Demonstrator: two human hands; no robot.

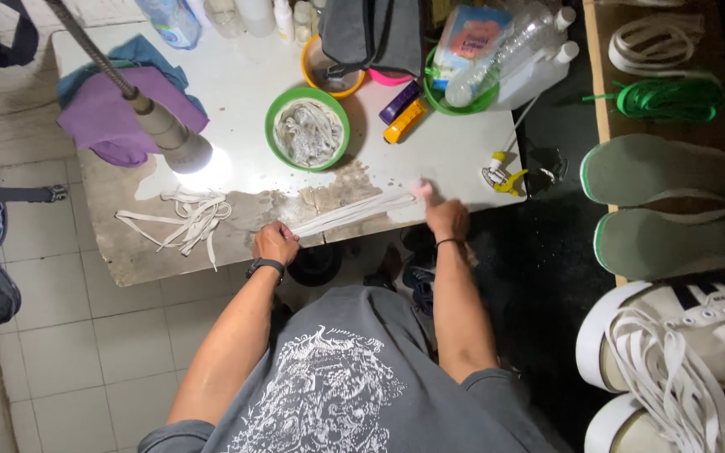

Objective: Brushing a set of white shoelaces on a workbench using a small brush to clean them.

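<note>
A white shoelace point(354, 212) is stretched flat along the near edge of the wet white table point(430, 147). My left hand point(274, 243) pinches its left end; a dark watch sits on that wrist. My right hand point(445, 216) grips the lace's right end, which looks blurred. A loose pile of white laces point(185, 220) lies on the table to the left of my left hand. Beyond the stretched lace stands a green bowl point(272, 113) filled with soaking laces.
A gooseneck lamp point(174, 138) shines on the table. Purple and blue cloths point(106, 117) lie at the left. Bottles, an orange bowl, a green basket and a grey bag crowd the back. On the right are green-edged insoles point(673, 172), green laces point(669, 99) and white shoes point(698, 335).
</note>
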